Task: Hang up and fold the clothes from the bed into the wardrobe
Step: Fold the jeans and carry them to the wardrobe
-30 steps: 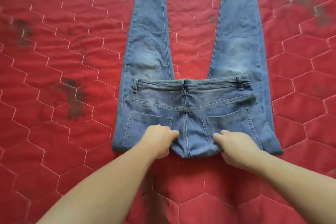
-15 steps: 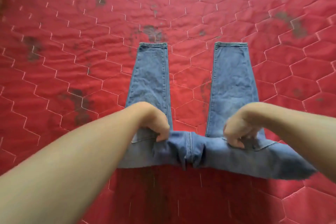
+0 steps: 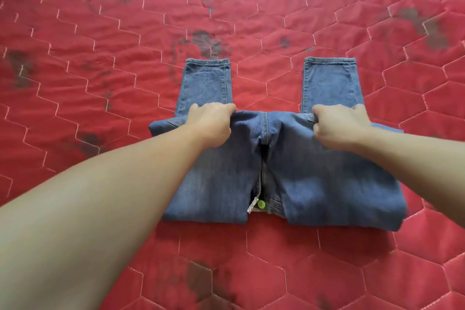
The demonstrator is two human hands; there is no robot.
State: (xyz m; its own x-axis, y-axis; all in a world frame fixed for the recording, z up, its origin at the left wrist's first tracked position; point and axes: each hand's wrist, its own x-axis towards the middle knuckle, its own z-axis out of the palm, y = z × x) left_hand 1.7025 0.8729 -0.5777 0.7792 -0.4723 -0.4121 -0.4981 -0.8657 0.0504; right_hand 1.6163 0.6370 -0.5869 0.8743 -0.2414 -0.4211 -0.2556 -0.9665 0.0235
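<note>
A pair of blue jeans (image 3: 314,178) lies partly folded on the red quilted bed cover (image 3: 100,83). The seat part is turned over onto the legs, and the two leg ends stick out beyond the fold at the far side. A white tag and a green button show at the near edge. My left hand (image 3: 212,124) grips the far left edge of the folded part. My right hand (image 3: 337,126) grips the far right edge. Both fists are closed on the denim.
The red cover with hexagon stitching fills the whole view and carries dark worn patches (image 3: 203,40). No wardrobe or other clothes are in sight.
Both hands have carried the near fold of the jeans further forward over the legs. The folded bundle now lies flatter and only the short leg ends stay uncovered.
</note>
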